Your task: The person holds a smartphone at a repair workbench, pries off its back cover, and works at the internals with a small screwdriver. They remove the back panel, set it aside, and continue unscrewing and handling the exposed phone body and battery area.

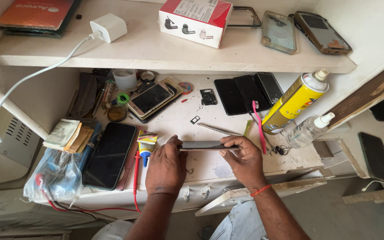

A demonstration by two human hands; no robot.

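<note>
A thin dark smartphone (205, 146) is held edge-on, level, just above the white workbench (174, 120). My left hand (166, 165) pinches its left end and my right hand (242, 160) pinches its right end. A red thread band circles my right wrist. Beside my left hand lies a small glue tube (146, 146) with a blue cap. A large black phone (110, 154) lies face up further left.
A yellow spray can (294, 103) and a clear spray bottle (308, 130) stand at right, near a pink toothbrush (258, 125) and tweezers (218, 130). Several phones (247, 92) lie at the back. The shelf above holds a white charger (108, 26), a red-and-white box (195, 20) and phone cases (279, 31).
</note>
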